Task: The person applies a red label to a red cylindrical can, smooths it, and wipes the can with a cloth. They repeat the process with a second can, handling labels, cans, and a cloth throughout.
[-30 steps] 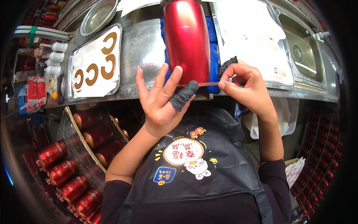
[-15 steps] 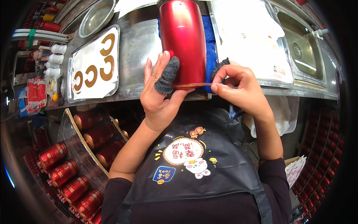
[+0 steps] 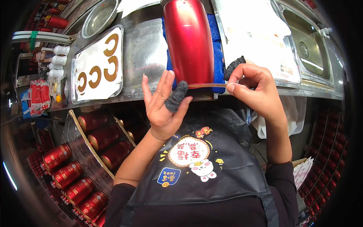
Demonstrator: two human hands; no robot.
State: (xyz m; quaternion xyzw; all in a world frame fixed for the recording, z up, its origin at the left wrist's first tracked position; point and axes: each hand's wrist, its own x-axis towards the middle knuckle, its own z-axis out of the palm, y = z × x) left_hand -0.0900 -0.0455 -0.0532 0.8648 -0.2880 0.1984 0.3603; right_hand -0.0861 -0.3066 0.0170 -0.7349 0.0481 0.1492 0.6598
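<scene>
A glossy red metal cylinder (image 3: pixel 192 45) lies on a folded blue towel (image 3: pixel 218 56), its near end toward me. Across that end runs a thin brownish-gold strip (image 3: pixel 211 86). My right hand (image 3: pixel 257 87) pinches the strip's right end between thumb and fingers, drawn out past the cylinder's side. My left hand (image 3: pixel 164 109) has its fingers spread, with a grey knitted cover on the index finger. That covered fingertip is by the strip's left end; whether it presses on it I cannot tell. Another dark knitted cover is on a finger of my right hand.
At left, a tray (image 3: pixel 122 72) bears several gold C-shaped pieces on white sheet. A metal bowl (image 3: pixel 99 19) stands behind it. To the right are a paper-covered tray (image 3: pixel 257 41) and a sink (image 3: pixel 315 70). Red cans (image 3: pixel 56 157) fill racks below left.
My left hand has come away from the cylinder's side and moved down toward me, fingers spreading. My right hand has shifted slightly right, and more of the strip shows between it and the cylinder.
</scene>
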